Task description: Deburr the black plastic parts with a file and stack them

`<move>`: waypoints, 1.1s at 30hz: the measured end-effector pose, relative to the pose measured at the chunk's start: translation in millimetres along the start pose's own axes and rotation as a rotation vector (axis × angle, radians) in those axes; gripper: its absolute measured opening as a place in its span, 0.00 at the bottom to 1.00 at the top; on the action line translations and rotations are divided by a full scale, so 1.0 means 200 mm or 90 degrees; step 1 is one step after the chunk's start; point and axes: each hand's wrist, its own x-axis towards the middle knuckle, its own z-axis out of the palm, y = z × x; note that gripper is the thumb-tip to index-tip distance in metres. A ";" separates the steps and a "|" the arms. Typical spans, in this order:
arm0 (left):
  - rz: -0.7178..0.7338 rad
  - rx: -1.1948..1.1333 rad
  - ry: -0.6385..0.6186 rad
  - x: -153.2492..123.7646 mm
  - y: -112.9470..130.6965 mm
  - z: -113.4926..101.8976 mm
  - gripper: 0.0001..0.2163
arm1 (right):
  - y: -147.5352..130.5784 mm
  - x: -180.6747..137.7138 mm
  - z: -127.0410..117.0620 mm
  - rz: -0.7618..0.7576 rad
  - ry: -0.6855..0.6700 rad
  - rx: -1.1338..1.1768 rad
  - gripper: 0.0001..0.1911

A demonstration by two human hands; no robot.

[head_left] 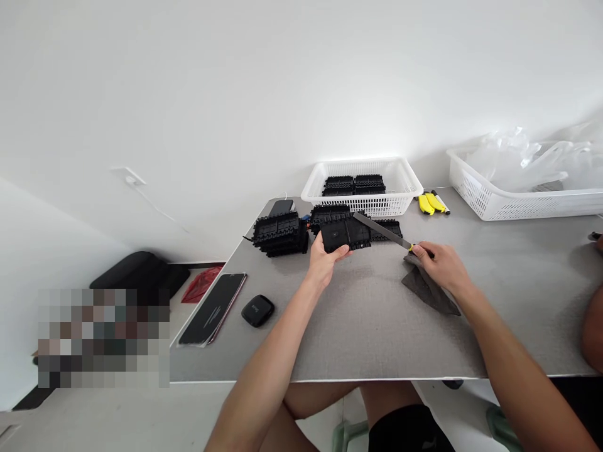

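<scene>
My left hand (324, 260) grips the near edge of a flat black plastic part (346, 233) and holds it on the grey table (367, 326). My right hand (440, 263) is closed on the yellow-and-black handle of a flat metal file (380, 228). The file's blade reaches left and lies across the top of the black part. A dark grey cloth (426, 289) lies under my right hand. A stack of similar black parts (280, 233) stands to the left, and more lie behind the held one.
A white basket (405, 182) at the back holds more black parts. Yellow-handled tools (431, 203) lie beside it. A second white basket (518, 201) with clear plastic bags is at the right. A phone (213, 307) and a small black case (257, 310) lie at the left. Another person's arm (594, 320) enters at the right edge.
</scene>
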 end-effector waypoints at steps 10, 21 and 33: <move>-0.005 -0.014 -0.016 0.00 0.01 0.00 0.28 | 0.02 -0.01 0.03 -0.042 0.073 -0.085 0.24; -0.010 -0.002 -0.038 -0.01 0.01 0.01 0.28 | 0.02 -0.01 0.02 -0.077 0.134 -0.106 0.22; -0.017 0.000 -0.049 0.00 0.02 0.00 0.27 | 0.05 -0.01 -0.01 -0.080 0.136 -0.068 0.22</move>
